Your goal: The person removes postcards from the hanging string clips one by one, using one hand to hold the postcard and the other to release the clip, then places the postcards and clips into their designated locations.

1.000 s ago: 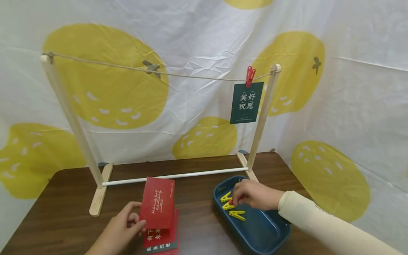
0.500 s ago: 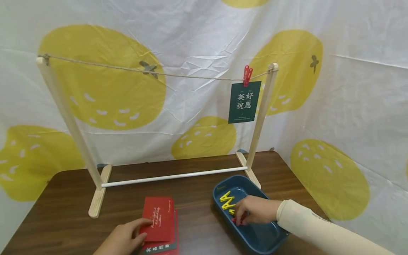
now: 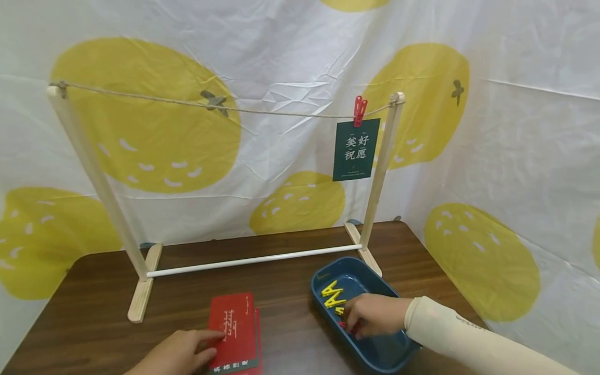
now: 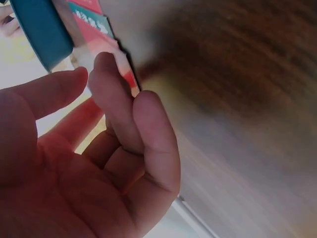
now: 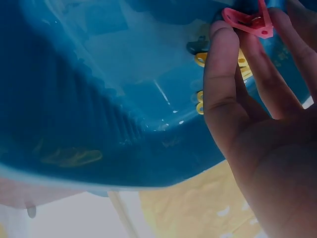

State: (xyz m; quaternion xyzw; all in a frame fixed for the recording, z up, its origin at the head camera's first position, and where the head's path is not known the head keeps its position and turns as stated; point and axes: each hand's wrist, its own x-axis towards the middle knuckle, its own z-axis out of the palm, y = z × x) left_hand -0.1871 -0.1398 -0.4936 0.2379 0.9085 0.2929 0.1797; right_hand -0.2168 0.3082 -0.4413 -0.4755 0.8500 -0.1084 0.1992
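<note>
In the head view, my left hand (image 3: 180,351) touches the top red card (image 3: 232,323) of a small pile on the table, its fingers loosely bent. The left wrist view shows these fingers (image 4: 156,134) beside the pile's edge, with nothing pinched. My right hand (image 3: 375,315) reaches into a blue tray (image 3: 323,323). In the right wrist view a red clothespin (image 5: 252,22) sits between the thumb tip and fingertips, which pinch it. Several yellow clothespins (image 3: 332,294) lie to the left of that hand, partly hidden by it.
Behind stands a wooden frame (image 3: 96,177) with a string (image 3: 272,112) across its top and a white rod (image 3: 258,260) low down. From the string hangs a green card (image 3: 356,151), held by a red clothespin (image 3: 359,112). A patterned cloth is behind.
My left hand has lowered the top red card onto the pile and loosened its grip. Inside the tray, my right hand has moved toward the near side with the red clothespin.
</note>
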